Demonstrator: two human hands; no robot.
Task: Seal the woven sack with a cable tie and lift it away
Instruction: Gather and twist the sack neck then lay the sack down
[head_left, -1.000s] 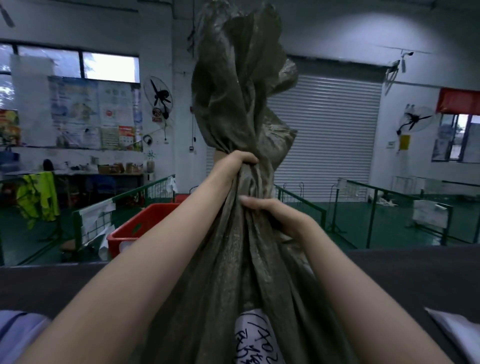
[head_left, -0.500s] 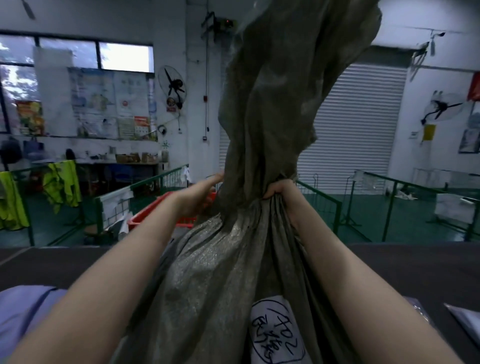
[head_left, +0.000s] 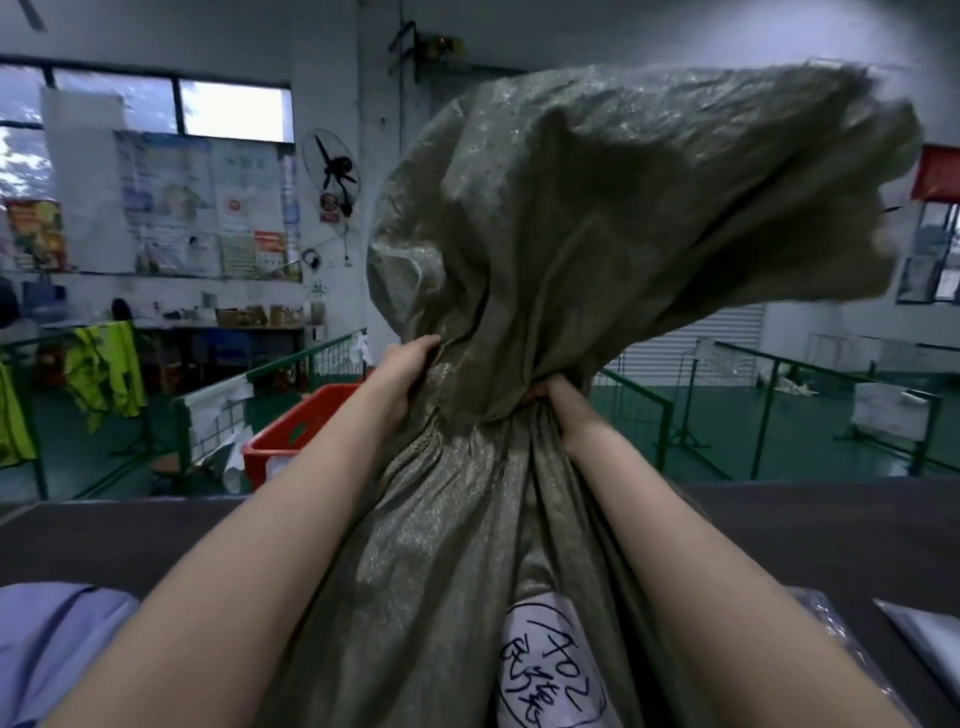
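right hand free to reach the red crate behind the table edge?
Probably not as things stand. The right hand is clamped on the gathered neck of the woven sack, and the red crate sits on the far left, beyond the left hand and the sack.

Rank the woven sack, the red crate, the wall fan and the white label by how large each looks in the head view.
1. Woven sack
2. Red crate, partly hidden
3. White label, near the camera and cut off
4. Wall fan, far off
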